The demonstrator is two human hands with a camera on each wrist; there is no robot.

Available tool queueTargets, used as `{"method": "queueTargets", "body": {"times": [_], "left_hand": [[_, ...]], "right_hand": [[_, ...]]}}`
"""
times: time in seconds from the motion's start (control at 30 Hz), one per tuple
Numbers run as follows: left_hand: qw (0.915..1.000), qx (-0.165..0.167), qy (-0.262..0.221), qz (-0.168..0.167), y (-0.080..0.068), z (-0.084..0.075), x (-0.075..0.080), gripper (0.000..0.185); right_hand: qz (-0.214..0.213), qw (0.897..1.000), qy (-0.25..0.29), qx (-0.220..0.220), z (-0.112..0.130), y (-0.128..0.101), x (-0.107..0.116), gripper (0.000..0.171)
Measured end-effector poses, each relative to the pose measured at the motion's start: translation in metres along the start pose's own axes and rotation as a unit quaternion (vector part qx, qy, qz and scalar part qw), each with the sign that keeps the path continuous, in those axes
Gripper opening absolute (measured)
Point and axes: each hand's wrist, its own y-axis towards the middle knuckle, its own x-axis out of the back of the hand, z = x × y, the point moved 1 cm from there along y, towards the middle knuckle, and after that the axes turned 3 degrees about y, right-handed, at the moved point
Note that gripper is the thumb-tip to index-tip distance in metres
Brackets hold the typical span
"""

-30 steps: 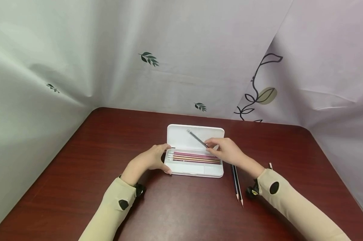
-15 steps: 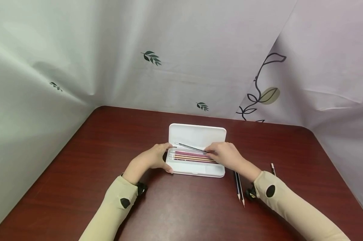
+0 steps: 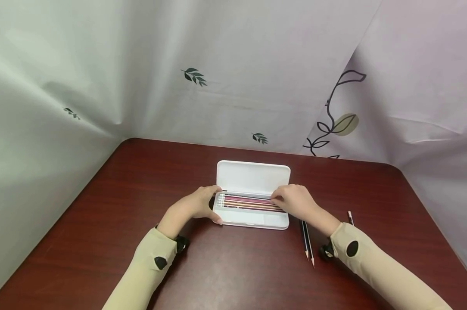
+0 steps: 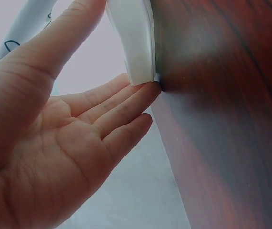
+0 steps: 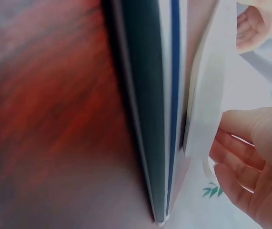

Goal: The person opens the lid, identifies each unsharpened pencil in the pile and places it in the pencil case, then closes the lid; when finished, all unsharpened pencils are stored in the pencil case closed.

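Note:
A white pencil case (image 3: 253, 224) lies on the table with its lid (image 3: 253, 176) raised at the back. Several pencils (image 3: 249, 204), pink, gold and dark, lie side by side in its tray, eraser ends left. My left hand (image 3: 192, 202) spans the case's left end, thumb on the front corner, fingers at the back; in the left wrist view, fingertips touch the white end wall. My right hand (image 3: 295, 200) reaches over the tray's right end, fingers curled down at a dark pencil along the back of the row. Its fingertips are hidden behind the case in the right wrist view.
Two dark pencils (image 3: 306, 241) lie right of the case, points toward the front. Another pencil (image 3: 350, 217) shows its eraser end beyond the right sleeve. A patterned cloth (image 3: 233, 86) hangs around the back and sides of the brown table (image 3: 160, 163).
My right hand has lowered the dark pencil from in front of the lid, turning it level into the back of the tray. My left hand has stayed on the case.

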Motion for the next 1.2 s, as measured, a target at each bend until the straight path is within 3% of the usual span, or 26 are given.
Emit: {"method": "queueTargets", "body": {"times": [0.27, 0.57, 0.8, 1.0, 1.2], "left_hand": [[1.0000, -0.002, -0.002, -0.002, 0.000, 0.002, -0.002, 0.087], [1.0000, -0.004, -0.006, -0.002, 0.000, 0.000, -0.002, 0.087], [1.0000, -0.002, -0.007, -0.001, 0.000, 0.000, -0.003, 0.087], [1.0000, -0.004, -0.006, -0.002, 0.000, 0.000, -0.002, 0.088], [1.0000, -0.006, -0.004, -0.005, 0.001, -0.001, -0.001, 0.087]], "right_hand": [[-0.020, 0.995, 0.094, -0.040, -0.015, -0.009, 0.012, 0.008], [-0.005, 0.983, 0.159, -0.087, -0.041, -0.038, 0.026, 0.007], [-0.009, 0.978, 0.168, -0.122, -0.062, -0.077, 0.037, 0.006], [-0.015, 0.980, 0.148, -0.136, -0.070, -0.105, 0.053, 0.009], [-0.001, 0.974, 0.152, -0.170, -0.076, -0.128, 0.061, 0.013]]}}
